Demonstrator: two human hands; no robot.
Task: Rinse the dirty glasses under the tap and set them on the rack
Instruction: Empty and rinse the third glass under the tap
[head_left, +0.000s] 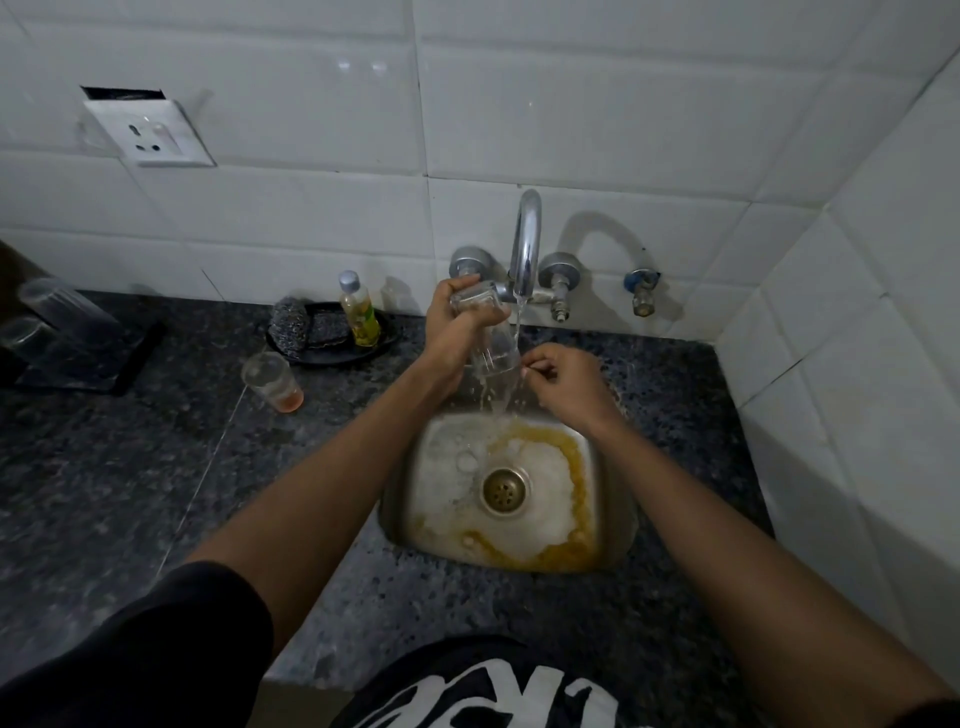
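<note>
Four glasses (488, 332), perhaps: one held, one on the counter, two dim on the rack (93, 358); two scrubbers (291, 322); one bottle (358, 312).

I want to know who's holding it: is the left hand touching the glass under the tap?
Touching. The head view shows the left hand with its fingers curled round the base end of the glass, tipped mouth-down in the water.

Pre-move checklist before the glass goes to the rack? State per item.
1. Left hand grips the glass near its base: ok.
2. Glass tipped mouth down, draining into the sink: ok.
3. Glass rinsed clean: cannot tell.
4. Right hand at the rim, not gripping: ok.
5. Rack has free space beside two upturned glasses: cannot tell.
6. Dirty glass left on counter: not ok.
</note>
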